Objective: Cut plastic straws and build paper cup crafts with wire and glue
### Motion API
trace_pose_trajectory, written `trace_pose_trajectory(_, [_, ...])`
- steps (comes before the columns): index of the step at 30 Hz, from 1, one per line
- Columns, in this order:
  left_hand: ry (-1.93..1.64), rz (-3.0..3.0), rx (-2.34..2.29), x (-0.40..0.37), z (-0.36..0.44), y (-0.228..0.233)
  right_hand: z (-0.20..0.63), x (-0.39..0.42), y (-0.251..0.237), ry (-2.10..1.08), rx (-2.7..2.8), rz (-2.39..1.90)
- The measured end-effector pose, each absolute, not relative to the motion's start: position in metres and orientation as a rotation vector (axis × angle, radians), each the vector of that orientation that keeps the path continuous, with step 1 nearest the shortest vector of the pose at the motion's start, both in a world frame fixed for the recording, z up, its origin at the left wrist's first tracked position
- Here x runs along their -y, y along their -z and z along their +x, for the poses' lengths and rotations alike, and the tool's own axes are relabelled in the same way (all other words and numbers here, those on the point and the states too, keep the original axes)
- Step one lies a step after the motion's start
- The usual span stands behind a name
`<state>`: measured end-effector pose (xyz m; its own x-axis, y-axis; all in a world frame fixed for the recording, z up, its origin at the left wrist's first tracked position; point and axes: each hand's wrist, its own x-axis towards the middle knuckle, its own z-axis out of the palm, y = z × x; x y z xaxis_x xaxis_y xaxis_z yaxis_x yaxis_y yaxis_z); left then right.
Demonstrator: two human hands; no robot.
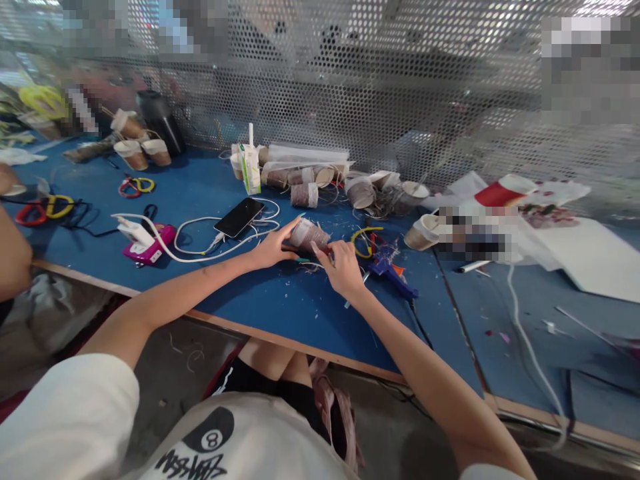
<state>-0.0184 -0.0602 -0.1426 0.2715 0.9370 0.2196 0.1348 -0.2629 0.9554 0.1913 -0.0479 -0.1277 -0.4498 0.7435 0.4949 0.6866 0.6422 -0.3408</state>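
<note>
A small paper cup wrapped in brownish-grey twine point(309, 235) lies on its side between my hands, just over the blue table. My left hand point(273, 248) grips its left end, with the fingers on the far side and the thumb low. At the cup's right side, my right hand point(343, 267) is closed with bent fingers, its tips pressing against the wrapped surface. Whether a loose strand is pinched there I cannot make out. To the right of this hand lie a blue glue gun point(393, 268) and yellow-handled scissors point(364, 241).
Left of my hands are a black phone point(240, 217) on a white cable and a magenta power strip point(150, 247). Several wrapped cups point(305, 195) and a drink carton point(250, 168) stand before the perforated metal screen point(310, 80). Another person's arm point(13, 260) shows at far left.
</note>
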Motion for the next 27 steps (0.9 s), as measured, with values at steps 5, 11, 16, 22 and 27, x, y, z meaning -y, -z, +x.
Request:
trace_pose_trajectory(5, [-1.149, 1.636, -0.977, 0.070, -0.011, 0.141, 0.187, 0.049, 0.127, -0.101, 2.201, -1.199])
trace_pose_trajectory(11, [-1.176, 1.702, -1.039, 0.075, -0.007, 0.140, 0.188, 0.049, 0.123, -0.040, 2.140, -1.212])
trace_pose_trajectory(16, [-1.245, 1.612, -1.115, 0.074, -0.007, 0.137, 0.191, 0.045, 0.124, -0.006, 2.127, -1.230])
trace_pose_trajectory(22, [-1.401, 1.268, -1.012, 0.063, -0.012, 0.135, 0.196, 0.044, 0.119, -0.078, 2.170, -1.186])
trace_pose_trajectory(27, [-1.459, 0.923, -0.992, 0.058, -0.015, 0.128, 0.197, 0.049, 0.110, -0.009, 2.255, -1.078])
